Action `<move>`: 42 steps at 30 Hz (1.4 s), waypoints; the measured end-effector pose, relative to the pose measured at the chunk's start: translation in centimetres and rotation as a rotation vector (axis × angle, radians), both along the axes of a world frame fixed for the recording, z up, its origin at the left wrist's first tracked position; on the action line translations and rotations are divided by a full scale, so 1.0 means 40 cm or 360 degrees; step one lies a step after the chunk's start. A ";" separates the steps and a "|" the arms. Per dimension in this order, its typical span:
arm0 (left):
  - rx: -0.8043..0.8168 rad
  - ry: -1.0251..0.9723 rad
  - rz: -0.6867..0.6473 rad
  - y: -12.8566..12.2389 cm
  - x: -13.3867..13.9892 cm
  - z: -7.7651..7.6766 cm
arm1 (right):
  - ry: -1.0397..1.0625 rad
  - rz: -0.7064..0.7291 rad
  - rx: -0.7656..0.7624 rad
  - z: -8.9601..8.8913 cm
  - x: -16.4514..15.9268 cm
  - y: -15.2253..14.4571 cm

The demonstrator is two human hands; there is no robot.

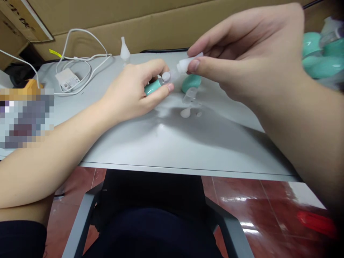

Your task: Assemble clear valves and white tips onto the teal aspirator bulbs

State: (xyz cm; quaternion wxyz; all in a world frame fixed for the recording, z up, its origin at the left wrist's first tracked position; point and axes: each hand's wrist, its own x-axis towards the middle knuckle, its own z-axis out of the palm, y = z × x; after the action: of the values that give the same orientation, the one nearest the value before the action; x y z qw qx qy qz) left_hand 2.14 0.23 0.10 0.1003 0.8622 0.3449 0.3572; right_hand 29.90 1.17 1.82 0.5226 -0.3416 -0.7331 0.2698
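My left hand (139,86) is closed around a teal bulb with a clear neck (152,87), which looks like part of a nasal aspirator. A small round white stopper shows at the neck. Between thumb and fingers, my right hand (236,53) pinches a white ribbed cylindrical piece (184,66), close to the clear end of the left-hand part. Whether the two touch I cannot tell. Below them on the table lie another teal bulb (191,83) with a clear neck, a white teardrop-shaped tip (185,113) and a small white piece (199,114).
A white pointed nozzle (125,50) stands upright at the back of the grey table (150,143). On the left are a white adapter (67,79) with coiled cable and a yellow object (25,91). Several teal bulbs (326,59) are heaped at right. Cardboard (150,28) lines the back.
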 end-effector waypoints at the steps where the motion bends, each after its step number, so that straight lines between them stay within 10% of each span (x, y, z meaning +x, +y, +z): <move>1: 0.0018 -0.0003 -0.0012 0.002 0.000 -0.003 | 0.0003 0.0019 0.0018 -0.006 0.001 0.008; 42: 0.0068 0.0089 0.0077 -0.010 0.027 -0.026 | -0.0218 0.0327 -0.0057 0.004 0.003 0.014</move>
State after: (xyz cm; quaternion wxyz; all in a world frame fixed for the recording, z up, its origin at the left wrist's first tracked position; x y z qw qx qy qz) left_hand 3.21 -0.19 -0.96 0.0634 0.8652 0.3607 0.3426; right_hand 30.02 1.74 1.97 0.4346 -0.2917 -0.7933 0.3109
